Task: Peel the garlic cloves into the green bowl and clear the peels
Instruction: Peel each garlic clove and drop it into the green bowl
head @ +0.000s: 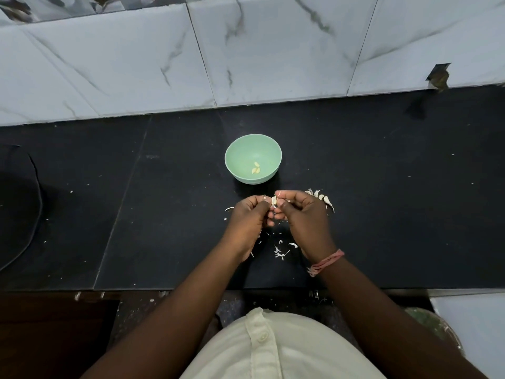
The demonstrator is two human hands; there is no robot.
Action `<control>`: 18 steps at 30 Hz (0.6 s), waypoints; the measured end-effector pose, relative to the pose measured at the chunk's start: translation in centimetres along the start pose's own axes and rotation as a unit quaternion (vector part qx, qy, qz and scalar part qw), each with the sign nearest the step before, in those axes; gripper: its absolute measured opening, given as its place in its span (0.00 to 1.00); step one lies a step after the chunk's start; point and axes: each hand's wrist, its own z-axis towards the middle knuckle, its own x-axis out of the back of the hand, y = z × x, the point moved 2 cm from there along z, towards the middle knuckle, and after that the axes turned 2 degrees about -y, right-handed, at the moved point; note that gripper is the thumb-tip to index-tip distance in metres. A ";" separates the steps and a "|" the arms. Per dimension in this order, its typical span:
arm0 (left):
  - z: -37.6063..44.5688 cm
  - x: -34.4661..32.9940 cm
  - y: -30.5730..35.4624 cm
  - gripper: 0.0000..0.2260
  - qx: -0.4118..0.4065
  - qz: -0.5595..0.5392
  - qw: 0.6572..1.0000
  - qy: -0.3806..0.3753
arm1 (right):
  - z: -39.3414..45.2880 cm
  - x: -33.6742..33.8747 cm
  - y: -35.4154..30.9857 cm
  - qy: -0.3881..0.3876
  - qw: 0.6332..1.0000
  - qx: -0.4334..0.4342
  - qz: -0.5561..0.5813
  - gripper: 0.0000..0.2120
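A green bowl (240, 151) stands on the black counter, with a few peeled garlic cloves (256, 168) lying in its bottom. Just in front of it, my left hand (250, 220) and my right hand (303, 214) meet above the counter and both pinch one garlic clove (274, 200) between their fingertips, its white skin partly loose. A row of unpeeled cloves (323, 199) lies on the counter behind my right hand, partly hidden by it. Loose peels (280, 251) are scattered on the counter under and between my wrists.
The black counter (396, 187) runs left to right, backed by a marble-tiled wall (246, 50). A dark round shape (16, 203) sits at the far left. Small peel scraps (229, 213) dot the surface near the hands and the counter's front edge.
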 end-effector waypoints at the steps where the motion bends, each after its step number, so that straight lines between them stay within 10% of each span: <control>1: 0.0 0.1 0.0 0.08 -0.004 0.019 1.000 0.003 | -0.1 0.0 0.1 -0.005 1.000 -0.001 0.000 0.07; 11: 0.3 1.5 -1.3 0.02 0.043 -0.157 0.982 0.095 | -0.2 0.2 0.9 -0.001 0.968 -0.116 0.222 0.07; 18: 0.1 2.6 -2.0 0.12 0.034 -0.013 0.985 0.171 | -0.3 0.0 0.9 0.013 0.973 -0.105 0.206 0.11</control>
